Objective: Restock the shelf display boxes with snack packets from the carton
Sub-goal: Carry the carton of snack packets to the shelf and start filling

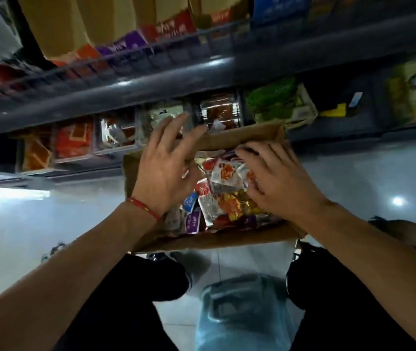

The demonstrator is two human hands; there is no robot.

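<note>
A brown cardboard carton [229, 239] stands on the floor in front of me, full of mixed snack packets [223, 198] in red, white, purple and yellow. My left hand [166, 163] hovers over the carton's left side with fingers spread, holding nothing; a red thread is round its wrist. My right hand [277, 181] lies on the packets at the carton's right side, fingers curled down among them; whether it holds one is hidden. Clear display boxes [115, 138] with packets line the lower shelf just behind the carton.
A dark shelf edge [125, 97] runs across above the display boxes, with more boxed goods on the shelf above. Green packs [275, 102] sit to the right. A blue plastic stool [239, 307] stands between my legs on the pale tiled floor.
</note>
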